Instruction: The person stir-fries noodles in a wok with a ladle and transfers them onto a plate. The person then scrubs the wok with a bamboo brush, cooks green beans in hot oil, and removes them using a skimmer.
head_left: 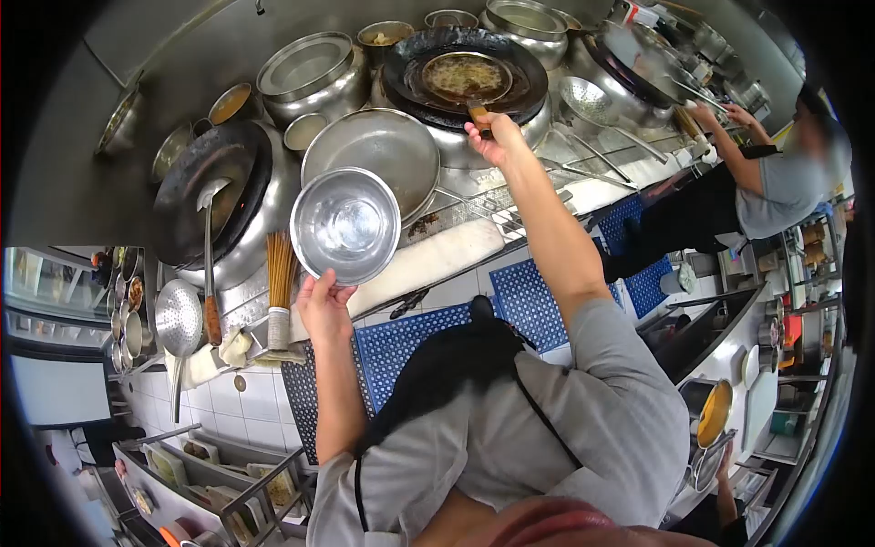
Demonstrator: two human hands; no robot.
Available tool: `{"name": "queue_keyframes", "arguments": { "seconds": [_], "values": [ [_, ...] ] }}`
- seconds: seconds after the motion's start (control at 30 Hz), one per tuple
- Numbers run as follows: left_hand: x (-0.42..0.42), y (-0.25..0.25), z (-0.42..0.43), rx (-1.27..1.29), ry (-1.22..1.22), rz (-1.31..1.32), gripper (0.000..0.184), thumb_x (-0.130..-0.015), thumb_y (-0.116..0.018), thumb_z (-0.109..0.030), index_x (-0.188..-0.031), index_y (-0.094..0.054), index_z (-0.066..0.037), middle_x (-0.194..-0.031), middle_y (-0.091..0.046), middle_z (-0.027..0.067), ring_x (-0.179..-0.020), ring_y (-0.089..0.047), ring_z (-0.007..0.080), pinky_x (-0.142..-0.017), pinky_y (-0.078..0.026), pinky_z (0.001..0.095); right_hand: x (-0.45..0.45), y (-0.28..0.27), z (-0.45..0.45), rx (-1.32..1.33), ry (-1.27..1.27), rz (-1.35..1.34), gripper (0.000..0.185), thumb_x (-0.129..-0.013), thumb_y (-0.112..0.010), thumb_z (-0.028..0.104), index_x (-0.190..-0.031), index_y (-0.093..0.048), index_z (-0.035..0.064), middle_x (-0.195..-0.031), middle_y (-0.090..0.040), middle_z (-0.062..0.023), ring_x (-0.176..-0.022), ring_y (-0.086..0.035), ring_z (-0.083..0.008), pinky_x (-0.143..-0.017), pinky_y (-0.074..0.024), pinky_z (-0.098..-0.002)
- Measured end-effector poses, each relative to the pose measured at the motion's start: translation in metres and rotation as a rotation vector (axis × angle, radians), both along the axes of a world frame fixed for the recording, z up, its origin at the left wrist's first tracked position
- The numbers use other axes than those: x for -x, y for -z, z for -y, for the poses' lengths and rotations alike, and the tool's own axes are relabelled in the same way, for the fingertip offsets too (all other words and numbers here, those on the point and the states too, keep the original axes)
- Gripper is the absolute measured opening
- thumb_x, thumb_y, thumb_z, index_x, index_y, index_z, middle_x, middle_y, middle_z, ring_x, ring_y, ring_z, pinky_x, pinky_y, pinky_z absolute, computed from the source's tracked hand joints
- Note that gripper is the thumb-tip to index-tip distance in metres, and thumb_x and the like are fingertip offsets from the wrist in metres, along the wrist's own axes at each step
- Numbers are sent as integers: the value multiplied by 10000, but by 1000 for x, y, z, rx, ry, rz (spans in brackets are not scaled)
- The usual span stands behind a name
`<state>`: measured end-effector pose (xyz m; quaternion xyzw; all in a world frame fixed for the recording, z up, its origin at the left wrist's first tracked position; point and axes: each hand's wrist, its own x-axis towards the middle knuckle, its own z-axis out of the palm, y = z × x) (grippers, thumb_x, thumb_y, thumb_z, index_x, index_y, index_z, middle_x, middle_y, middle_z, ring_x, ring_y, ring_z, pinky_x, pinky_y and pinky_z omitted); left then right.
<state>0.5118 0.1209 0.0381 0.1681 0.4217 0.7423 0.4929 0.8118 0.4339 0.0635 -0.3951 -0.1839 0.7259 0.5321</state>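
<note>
My left hand (325, 305) holds a shiny metal bowl (348, 223) by its near rim, thumb on the edge and fingers beneath. The bowl looks bare inside and overlaps a wide metal pan (369, 150) behind it. My right hand (497, 137) is closed around the brown handle (478, 113) of a round-rimmed utensil. That utensil's far end sits in bubbling oil (467, 77) inside a black wok (406, 73); whether it is a skimmer or a pan I cannot tell.
At left, another wok (173, 196) holds a ladle (209, 246); a bamboo brush (280, 273) and a perforated skimmer (180, 319) are nearby. Another skimmer (586, 98) rests right of the black wok. A folded white cloth (437, 258) lines the stove's edge. A co-worker (788, 187) works at right.
</note>
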Motion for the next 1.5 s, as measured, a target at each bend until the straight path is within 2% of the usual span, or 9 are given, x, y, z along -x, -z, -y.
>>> {"name": "queue_keyframes", "arguments": {
  "seconds": [0.37,0.4,0.5,0.7,0.87,1.03,1.2,1.33,1.5],
  "values": [
    [-27,4,12,12,30,37,72,-868,-648,-44,-922,-630,0,-807,-682,73,-634,-662,141,-575,-611,302,-10,-8,46,-26,-157,-58,305,-985,-500,213,-1148,-420,-32,-927,-647,-204,-643,-627,-205,-516,-525,-280],
    [-30,3,13,26,24,37,69,-866,-649,-46,-915,-628,-2,-799,-677,67,-634,-660,141,-573,-611,305,-15,-9,56,-21,-218,-119,423,-988,-512,269,-1259,-373,-24,-961,-660,-198,-659,-640,-195,-519,-515,-266],
    [-42,-1,10,74,27,19,62,-858,-657,-50,-890,-617,-16,-774,-652,50,-622,-644,143,-577,-612,328,-20,-22,115,17,-173,43,463,-985,-534,310,-1293,-437,-22,-977,-676,-170,-657,-637,-180,-520,-506,-260],
    [-63,3,-10,109,227,-107,130,-869,-642,-68,-981,-631,-4,-843,-674,63,-721,-669,161,-627,-605,352,-45,-7,218,-214,-394,401,453,-954,-600,416,-1091,-650,-13,-958,-696,-105,-674,-633,-127,-534,-502,-258],
    [-83,-3,-27,117,640,-246,169,-917,-625,-98,-1025,-654,28,-882,-693,83,-746,-683,148,-640,-603,287,-56,-1,276,-234,-91,458,180,-870,-736,179,-859,-636,30,-760,-676,-65,-575,-628,-108,-462,-478,-224],
    [-68,1,-13,55,988,-381,273,-977,-589,-221,-1067,-611,36,-938,-678,116,-814,-691,198,-684,-593,301,-44,16,354,-201,210,560,172,-822,-718,91,-730,-583,38,-624,-622,-56,-506,-610,-114,-444,-500,-261],
    [-20,24,20,18,1435,-294,308,-1007,-534,-273,-1088,-580,21,-1225,-623,225,-873,-695,237,-703,-599,325,-19,57,481,38,803,295,85,-800,-666,47,-758,-595,27,-650,-605,-83,-505,-609,-164,-461,-534,-292],
    [17,40,47,148,1601,-338,204,-987,-562,-181,-1045,-595,11,-1193,-642,210,-848,-700,225,-696,-599,318,0,93,586,197,1333,167,60,-787,-631,33,-829,-604,-1,-725,-606,-90,-571,-611,-173,-475,-561,-290],
    [32,39,61,109,1655,-367,168,-970,-584,-164,-1014,-602,-3,-1178,-648,210,-839,-699,222,-701,-600,319,7,92,660,236,1575,245,56,-838,-573,25,-860,-533,-6,-739,-562,-89,-551,-607,-198,-486,-590,-298]
  ]
}}
